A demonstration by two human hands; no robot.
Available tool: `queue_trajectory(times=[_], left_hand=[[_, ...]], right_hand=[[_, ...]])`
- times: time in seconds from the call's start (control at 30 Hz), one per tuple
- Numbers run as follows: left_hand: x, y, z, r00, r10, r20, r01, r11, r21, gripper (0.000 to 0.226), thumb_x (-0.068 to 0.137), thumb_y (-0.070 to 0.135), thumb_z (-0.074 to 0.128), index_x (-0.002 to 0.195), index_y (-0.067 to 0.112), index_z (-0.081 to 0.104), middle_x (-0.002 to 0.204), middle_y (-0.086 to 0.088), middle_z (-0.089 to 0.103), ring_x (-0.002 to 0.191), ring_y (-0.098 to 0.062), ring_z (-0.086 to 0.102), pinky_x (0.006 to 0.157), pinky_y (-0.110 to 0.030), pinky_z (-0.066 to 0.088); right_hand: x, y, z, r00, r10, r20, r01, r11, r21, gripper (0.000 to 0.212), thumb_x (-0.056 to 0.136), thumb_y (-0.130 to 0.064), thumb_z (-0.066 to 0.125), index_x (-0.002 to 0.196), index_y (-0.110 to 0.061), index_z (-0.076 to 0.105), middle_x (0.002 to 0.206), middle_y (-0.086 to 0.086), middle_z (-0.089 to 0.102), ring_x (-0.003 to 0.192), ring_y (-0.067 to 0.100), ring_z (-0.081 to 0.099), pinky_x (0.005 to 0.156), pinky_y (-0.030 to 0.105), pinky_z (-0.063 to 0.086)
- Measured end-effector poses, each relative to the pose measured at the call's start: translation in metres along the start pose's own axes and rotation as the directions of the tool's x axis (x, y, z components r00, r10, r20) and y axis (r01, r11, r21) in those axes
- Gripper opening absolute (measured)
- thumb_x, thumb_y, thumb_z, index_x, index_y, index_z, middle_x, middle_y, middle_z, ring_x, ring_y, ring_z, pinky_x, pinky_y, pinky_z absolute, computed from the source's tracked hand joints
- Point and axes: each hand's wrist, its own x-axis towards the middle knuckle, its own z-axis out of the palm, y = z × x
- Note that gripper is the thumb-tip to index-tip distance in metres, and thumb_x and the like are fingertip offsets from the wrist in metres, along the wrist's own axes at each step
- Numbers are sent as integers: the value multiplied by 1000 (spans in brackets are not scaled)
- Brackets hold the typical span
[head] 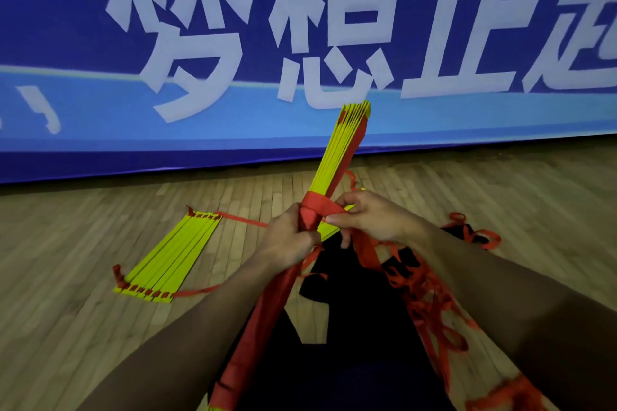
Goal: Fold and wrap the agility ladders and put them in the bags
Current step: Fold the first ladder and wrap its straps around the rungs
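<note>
The bundled agility ladder (337, 157) was held up near the middle of the view, its stacked yellow rungs pressed flat together and its long axis running from the near left, low by the person's lap, up and away to the far right, where the rung ends pointed toward the blue banner (83, 43). The left hand (289, 243) was clamped round the bundle just below a band of red strap (317, 203) wound about its middle, and the right hand (370, 217) pinched that strap just beside the wrap, the two hands close together. The rungs looked like thin, stiff plastic slats, light and probably slippery against one another, so the stack would likely fan open unless gripped across its waist, where the left hand sat; the webbing looked soft and limp, best taken near the wrap to keep it taut. A second ladder (167, 260) lay flat on the wooden floor (66, 243) to the left, its rungs slanting from near left to far right, loose red straps trailing from both ends. More red webbing (430, 297) lay tangled at the near right over something dark that I could not identify.
</note>
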Motion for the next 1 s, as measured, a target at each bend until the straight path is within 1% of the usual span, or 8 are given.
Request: queue_trajectory(times=[0.17, 0.33, 0.47, 0.57, 0.63, 0.73, 0.9, 1.0], left_hand=[[-2, -5, 1, 996, -68, 54, 71, 995, -64, 28, 69, 17, 73, 94, 21, 61, 78, 1, 68, 73, -19, 65, 67, -33, 51], [-11, -2, 4, 973, -61, 223, 176, 823, -539, 34, 72, -2, 65, 105, 6, 67, 87, -21, 69, 74, -33, 66, 59, -35, 54], [-15, -2, 6, 937, -2, 350, 252, 699, -670, 52, 66, 5, 60, 118, 3, 63, 96, -24, 70, 73, -30, 68, 56, -33, 55], [-13, -10, 12, 939, 5, 344, 201, 805, -558, 55, 72, 23, 75, 124, 13, 59, 100, -15, 70, 80, -26, 67, 73, -46, 57], [-11, -12, 15, 987, -12, 161, 40, 985, -170, 88, 62, 51, 87, 133, 17, 48, 111, 2, 65, 95, -14, 65, 91, -47, 55], [-15, -6, 14, 998, 67, -6, -62, 953, 297, 96, 59, 55, 86, 133, 23, 35, 115, 4, 57, 103, -16, 61, 90, -40, 54], [-11, -8, 9, 1000, 5, -26, -3, 995, 97, 63, 68, 29, 81, 125, 24, 55, 90, 7, 71, 81, -14, 68, 75, -33, 57], [-13, -5, 12, 999, -40, 0, 39, 981, -188, 44, 70, 18, 74, 112, 23, 60, 78, 0, 70, 65, -20, 66, 65, -45, 60]], right_hand=[[-4, -4, -8, 974, 153, 166, -163, 986, 43, 27, 104, -19, 47, 80, -12, 58, 60, 2, 65, 50, 13, 63, 51, 24, 48], [-3, -6, -5, 997, 58, -48, -61, 996, -64, 15, 94, -33, 65, 91, -18, 63, 47, -12, 47, 41, 4, 41, 39, 19, 30], [-2, -3, -4, 997, 63, -52, -61, 998, 32, 18, 92, -30, 69, 85, -16, 59, 49, -6, 42, 39, 6, 33, 40, 22, 26], [-3, -2, -4, 997, 77, -12, -77, 997, 29, 26, 93, -27, 67, 74, -12, 58, 45, -3, 46, 36, 10, 39, 40, 23, 33], [-1, -4, 0, 996, 86, -21, -88, 988, -126, 39, 93, -33, 66, 65, -9, 55, 41, -2, 50, 36, 13, 47, 42, 22, 40], [2, 1, 4, 995, 94, -41, -102, 966, -240, 47, 89, -40, 69, 76, 4, 61, 46, 2, 55, 38, 14, 55, 44, 23, 43], [-2, 6, -8, 980, 146, 132, -112, 965, -238, 5, 97, -11, 61, 97, -10, 56, 64, 2, 65, 48, 12, 64, 49, 22, 49], [0, 12, -11, 982, 128, 137, -108, 983, -146, 10, 101, -10, 52, 95, -12, 59, 70, 0, 71, 58, 15, 67, 55, 20, 50]])
